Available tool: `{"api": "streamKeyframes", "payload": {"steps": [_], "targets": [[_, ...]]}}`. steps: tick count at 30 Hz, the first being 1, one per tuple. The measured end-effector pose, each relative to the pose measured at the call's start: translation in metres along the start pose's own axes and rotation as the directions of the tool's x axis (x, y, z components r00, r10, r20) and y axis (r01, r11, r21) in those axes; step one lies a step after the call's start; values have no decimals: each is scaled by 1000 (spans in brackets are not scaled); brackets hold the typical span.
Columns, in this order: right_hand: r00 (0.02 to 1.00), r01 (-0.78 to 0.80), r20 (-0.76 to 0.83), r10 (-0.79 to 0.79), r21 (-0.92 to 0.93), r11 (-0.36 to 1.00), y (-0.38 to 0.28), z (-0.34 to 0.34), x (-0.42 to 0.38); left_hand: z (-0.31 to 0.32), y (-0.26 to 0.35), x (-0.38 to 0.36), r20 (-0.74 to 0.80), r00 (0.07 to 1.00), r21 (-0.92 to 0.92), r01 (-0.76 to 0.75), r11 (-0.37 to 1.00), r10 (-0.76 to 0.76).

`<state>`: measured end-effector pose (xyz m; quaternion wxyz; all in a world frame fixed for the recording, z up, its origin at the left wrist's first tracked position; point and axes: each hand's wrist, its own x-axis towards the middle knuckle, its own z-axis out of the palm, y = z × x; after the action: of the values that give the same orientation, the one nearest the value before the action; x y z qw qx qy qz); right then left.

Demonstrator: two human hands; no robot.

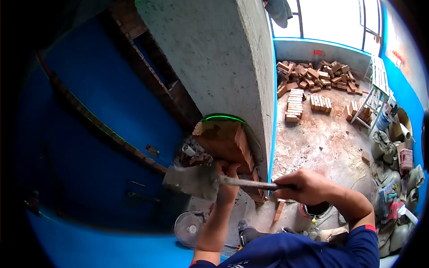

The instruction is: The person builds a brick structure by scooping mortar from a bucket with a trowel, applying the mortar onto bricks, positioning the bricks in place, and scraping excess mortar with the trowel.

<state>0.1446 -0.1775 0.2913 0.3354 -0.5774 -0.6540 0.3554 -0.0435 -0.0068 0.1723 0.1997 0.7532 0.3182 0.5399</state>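
My right hand (304, 185) is closed around the dark handle of a long-handled trowel (192, 182), whose wide grey blade, smeared with mortar, points left. My left hand (228, 169) is raised behind the blade and touches or nearly touches the lower part of a brick column (223, 142). Part of its fingers is hidden by the trowel, and what they hold, if anything, cannot be made out. A green laser line crosses the top of the column, below a grey plastered wall (210, 58).
Loose bricks (317, 78) lie piled below the window, with stacked bricks (294, 106) nearer. A stepladder (377, 89), sacks (389, 174) and tools line the right wall. A bucket (316, 210) stands below my right hand. A fan (188, 228) stands at the lower left.
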Motion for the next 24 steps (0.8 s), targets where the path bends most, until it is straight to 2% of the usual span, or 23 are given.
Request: {"api": "streamKeyframes", "payload": {"steps": [1, 2, 3, 5, 9, 11, 12, 15, 16, 17, 18, 19, 21, 22, 23, 24], "targets": [[997, -60, 41, 59, 24, 998, 3, -5, 2, 1, -5, -3, 2, 1000, 2, 2, 1000, -2], [986, -167, -8, 167, -28, 986, -1, -6, 5, 4, -14, -7, -8, 999, 87, -44, 995, 44], [986, -167, -6, 167, -32, 985, -6, -6, 2, 6, -18, -7, -19, 995, 172, -90, 981, 94], [996, -79, 37, 80, -30, 996, -12, -4, -4, 9, -20, -4, -30, 994, 182, -102, 978, 109], [994, -98, -49, 98, -13, 995, 7, -1, -5, 7, -15, -8, -16, 992, 208, -118, 971, 124], [993, -114, -16, 114, -45, 992, -3, -3, -6, 2, -14, -6, 35, 990, 158, -141, 977, 137], [995, -91, -32, 90, -2, 996, 3, -2, -7, 4, -16, -6, -4, 987, 162, -159, 974, 161], [990, -113, -80, 117, 51, 992, 15, 1, -10, 9, -26, -10, 13, 995, 233, -95, 968, 94], [993, -87, -84, 89, 30, 996, 13, 1, -14, 5, -15, -2, -1, 979, 231, -198, 952, 204], [994, -64, -86, 65, 15, 998, 13, 2, -18, 4, -21, -4, 2, 979, 235, -198, 952, 203], [995, -43, -81, 50, 83, 996, 16, 4, -25, 3, -22, -1, 40, 969, 131, -248, 960, 245], [996, -47, -78, 54, 88, 995, 22, 6, -33, 1, -20, 1, 56, 963, 145, -270, 952, 265], [995, 49, -93, -41, 84, 995, 42, 16, -51, -19, -1, 17, 138, 919, 197, -390, 899, 368], [992, 79, -112, -61, 159, 984, 61, 27, -61, -31, 9, 28, 182, 902, 205, -423, 882, 390], [997, 28, -76, -12, 212, 977, 77, 34, -73, -40, 12, 34, 274, 948, 101, -196, 975, 162], [999, -24, -36, 32, 218, 976, 97, 42, -86, -50, 9, 43, 313, 942, 100, -157, 983, 119]]}}
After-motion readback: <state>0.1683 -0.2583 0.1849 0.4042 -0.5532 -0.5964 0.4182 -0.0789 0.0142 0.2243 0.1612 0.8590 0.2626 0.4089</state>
